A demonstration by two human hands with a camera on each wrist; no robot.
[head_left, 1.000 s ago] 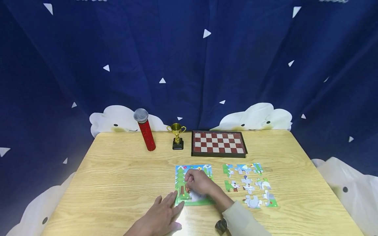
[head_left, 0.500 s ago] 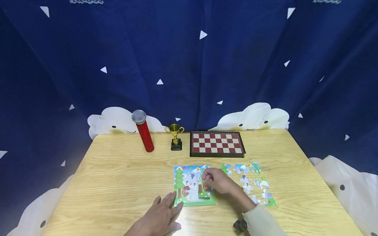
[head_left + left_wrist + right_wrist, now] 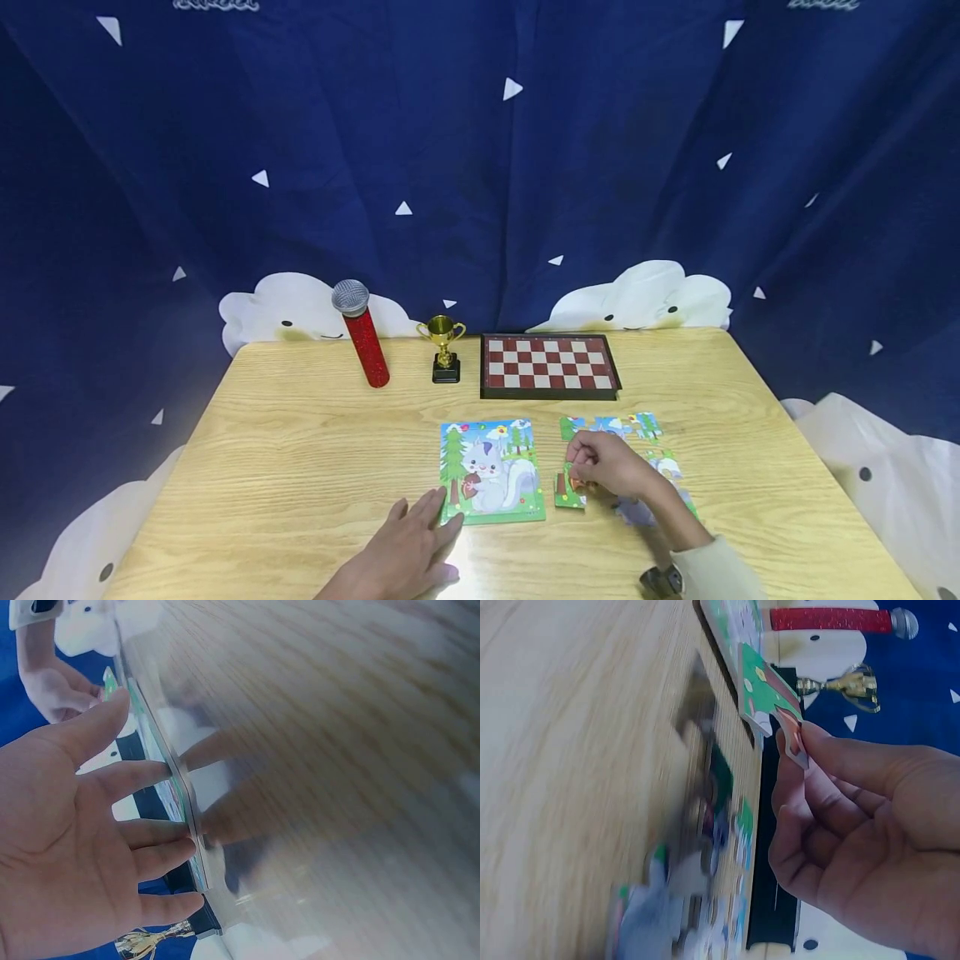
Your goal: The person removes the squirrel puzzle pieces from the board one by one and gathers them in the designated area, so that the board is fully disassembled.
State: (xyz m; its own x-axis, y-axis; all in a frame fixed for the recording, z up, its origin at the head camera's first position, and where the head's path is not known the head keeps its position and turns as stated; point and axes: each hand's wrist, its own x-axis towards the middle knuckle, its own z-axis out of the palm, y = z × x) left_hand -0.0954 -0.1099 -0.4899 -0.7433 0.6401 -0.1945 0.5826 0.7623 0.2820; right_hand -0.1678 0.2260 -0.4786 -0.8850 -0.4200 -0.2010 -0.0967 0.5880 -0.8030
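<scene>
My right hand pinches a puzzle piece between thumb and fingertips; it shows green grass, a brown trunk and part of an acorn. In the head view that piece is at the left side of a group of loose puzzle pieces, partly covered by the hand. My left hand lies with spread, straight fingers, its fingertips at the lower left edge of the squirrel picture board. From the left wrist the palm and the board's thin edge show.
Behind the board lies a chessboard with a black frame. A small gold trophy cup on a black base and a red microphone stand toward the back of the wooden table. A dark blue curtain hangs behind.
My right hand has carried the pinched piece rightward, from over the picture board to the loose pieces, uncovering the squirrel picture. The left hand stays in place.
</scene>
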